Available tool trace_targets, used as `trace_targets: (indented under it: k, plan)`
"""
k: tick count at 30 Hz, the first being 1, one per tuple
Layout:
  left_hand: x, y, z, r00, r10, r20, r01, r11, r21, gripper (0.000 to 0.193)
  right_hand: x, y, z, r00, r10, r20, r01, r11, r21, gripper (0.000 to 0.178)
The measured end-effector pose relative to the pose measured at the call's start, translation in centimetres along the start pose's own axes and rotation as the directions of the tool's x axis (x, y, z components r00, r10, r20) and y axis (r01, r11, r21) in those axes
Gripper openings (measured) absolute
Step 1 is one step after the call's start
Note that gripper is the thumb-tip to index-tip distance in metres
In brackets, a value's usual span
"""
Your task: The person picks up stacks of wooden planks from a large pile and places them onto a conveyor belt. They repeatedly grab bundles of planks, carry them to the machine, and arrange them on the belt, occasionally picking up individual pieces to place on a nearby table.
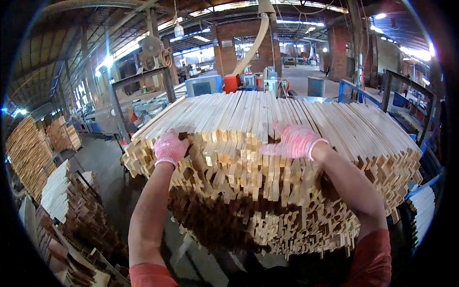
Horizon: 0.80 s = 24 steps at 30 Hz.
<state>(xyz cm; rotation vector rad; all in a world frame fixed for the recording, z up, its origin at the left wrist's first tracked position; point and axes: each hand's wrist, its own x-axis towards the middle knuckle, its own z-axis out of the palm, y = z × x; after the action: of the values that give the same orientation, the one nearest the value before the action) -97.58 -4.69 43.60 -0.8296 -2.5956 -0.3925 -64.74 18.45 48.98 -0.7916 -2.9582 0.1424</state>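
Observation:
A broad stack of pale wooden strips (229,111) lies before me, its uneven cut ends facing me. My left hand (170,147), in a pink-and-white knit glove, is at the strip ends on the left side of the top layer. Its thumb stands apart from the fingers, beside a dark gap in the row. My right hand (297,140), gloved alike, rests at the ends right of the middle. Its fingers stretch leftward and are spread, with the thumb lower against the ends. Neither hand visibly closes around a strip; the fingertips' undersides are hidden.
Dark metal posts (119,112) flank the stack at left, and a similar frame (425,110) stands at right. Behind it are a red box (232,83) and a blue-framed machine (204,86). More wood piles (57,191) stand on the left; a grey drum (316,86) stands farther back.

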Motion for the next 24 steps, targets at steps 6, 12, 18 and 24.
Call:
trace_targets:
  k: [6, 12, 18, 24]
  plan:
    - [0.3, 0.4, -0.5, 0.998, 0.06, 0.003, -0.06, 0.996, -0.065, 0.068, 1.1, 0.0, 2.4, 0.983, -0.023, -0.18, 0.02, 1.0, -0.016, 0.109]
    - [0.8, 1.1, 0.3, 0.985, 0.004, -0.173, -0.058, 0.95, -0.308, 0.062, 1.3, 0.3, 0.7, 0.976, 0.051, -0.212, -0.04, 0.998, 0.056, 0.101]
    - [-0.2, 1.5, -1.0, 0.966, 0.253, -0.054, -0.258, 0.958, -0.128, 0.05, 3.5, 5.6, 2.6, 0.966, -0.094, -0.242, 0.117, 0.99, 0.083, 0.087]
    - [2.3, 3.4, 0.7, 0.939, 0.339, 0.058, -0.32, 0.924, -0.211, 0.049, 6.3, 12.3, 4.6, 0.983, -0.006, -0.184, 0.147, 0.626, 0.766, 0.083]
